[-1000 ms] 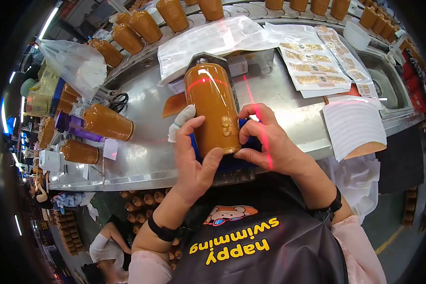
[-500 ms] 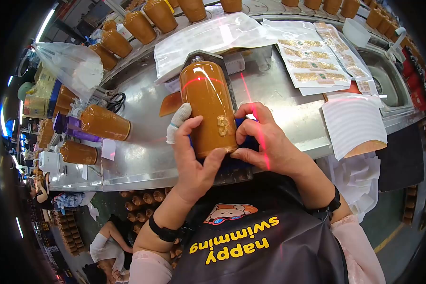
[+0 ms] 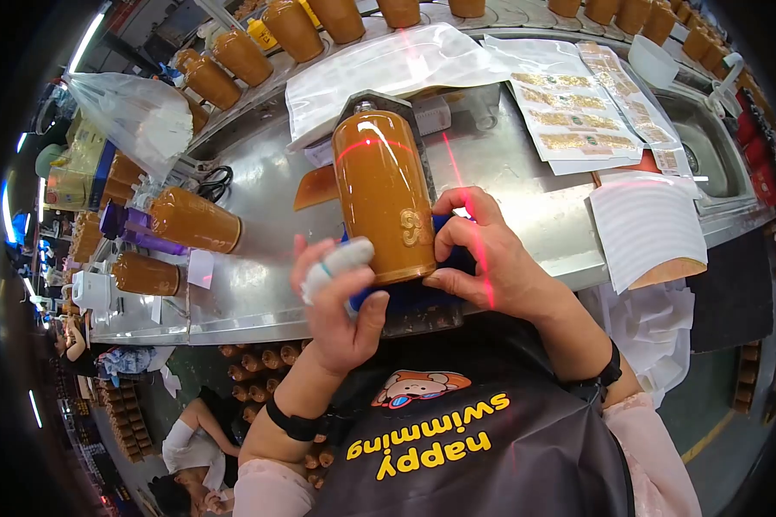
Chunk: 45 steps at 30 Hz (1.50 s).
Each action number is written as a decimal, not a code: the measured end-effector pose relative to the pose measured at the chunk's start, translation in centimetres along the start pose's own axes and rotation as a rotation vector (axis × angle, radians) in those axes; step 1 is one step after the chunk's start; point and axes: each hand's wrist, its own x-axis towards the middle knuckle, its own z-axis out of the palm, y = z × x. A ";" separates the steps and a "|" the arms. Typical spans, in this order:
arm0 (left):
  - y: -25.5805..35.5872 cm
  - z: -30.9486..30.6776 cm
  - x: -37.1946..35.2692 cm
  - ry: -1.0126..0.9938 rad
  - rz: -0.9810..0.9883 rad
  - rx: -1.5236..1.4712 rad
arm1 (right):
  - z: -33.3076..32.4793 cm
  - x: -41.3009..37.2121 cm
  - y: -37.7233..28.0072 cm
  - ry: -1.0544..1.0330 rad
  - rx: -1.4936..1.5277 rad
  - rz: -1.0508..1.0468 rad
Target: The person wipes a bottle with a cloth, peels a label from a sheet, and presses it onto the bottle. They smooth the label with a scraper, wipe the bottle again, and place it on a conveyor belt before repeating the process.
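Observation:
A glossy brown bottle [image 3: 382, 189] lies on its side in a holder with blue padding [image 3: 457, 233], its neck pointing away from me. A raised gold emblem [image 3: 410, 227] sits near its base, and a red laser line crosses its upper body. My right hand [image 3: 491, 254] grips the bottle's base on the right, with thumb and curled fingers against it. My left hand [image 3: 341, 297] is just left of the base, thumb and fingers apart and partly blurred, with white coverings on some fingers. It holds nothing that I can see.
Sheets of gold labels [image 3: 573, 108] lie on the metal table at the right, near a sink [image 3: 707, 142]. Other brown bottles [image 3: 194, 220] stand at the left, and several more line the conveyor [image 3: 526, 17] behind. A brown flat piece [image 3: 316, 188] is beside the holder.
My left hand has come off the bottle's left side and base and shifted slightly left and down, its fingers now blurred. My right hand stays on the base. Bottles on the conveyor have shifted.

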 end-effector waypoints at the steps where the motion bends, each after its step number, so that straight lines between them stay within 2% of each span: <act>1: -0.1 -0.5 -0.3 -0.030 0.119 0.158 | 0.0 0.0 0.1 0.002 0.004 0.003; 8: -0.1 0.2 0.3 -0.002 0.431 0.405 | 0.1 -0.1 0.0 0.006 0.005 0.001; 17: 0.9 1.2 1.8 -0.091 0.529 0.454 | 0.2 -0.2 -0.1 0.009 -0.013 0.017; 20: 0.8 1.1 1.8 -0.127 0.404 0.309 | -0.2 -0.4 -0.2 0.026 -0.062 -0.038; 23: 0.2 -0.7 0.4 -0.011 0.121 0.146 | -1.0 -1.2 -0.1 0.299 0.162 0.147; 26: 0.5 -0.5 -0.5 0.020 0.072 0.136 | -0.2 0.4 -3.2 0.321 0.199 0.349; 28: 0.6 -0.5 -0.7 0.009 0.066 0.166 | 1.7 1.1 -3.9 0.232 0.171 0.223; 30: 0.3 -0.7 -0.9 0.011 0.053 0.182 | 1.6 0.7 -2.9 0.218 0.198 0.355; 33: 0.2 -0.7 -1.2 -0.019 -0.011 0.183 | 0.9 -0.3 -2.6 0.263 0.260 0.427; 36: 2.2 0.9 2.2 -0.085 -0.071 0.264 | 2.2 0.5 -3.5 0.267 0.344 0.356; 37: 1.9 1.2 2.5 -0.104 -0.042 0.326 | 2.3 0.4 -2.9 0.263 0.344 0.390; 40: 0.1 1.6 0.5 -0.075 -0.071 0.228 | 1.9 0.2 -3.0 0.251 0.284 0.376; 41: -0.3 1.6 -0.4 -0.063 -0.140 0.082 | 1.9 0.2 -3.2 0.248 0.285 0.377; 44: -0.6 1.0 -1.3 -0.082 -0.242 0.036 | 1.8 0.5 -3.4 0.232 0.306 0.382; 45: 0.4 0.7 -0.3 -0.076 -0.196 0.198 | 1.8 0.4 -3.5 0.229 0.325 0.393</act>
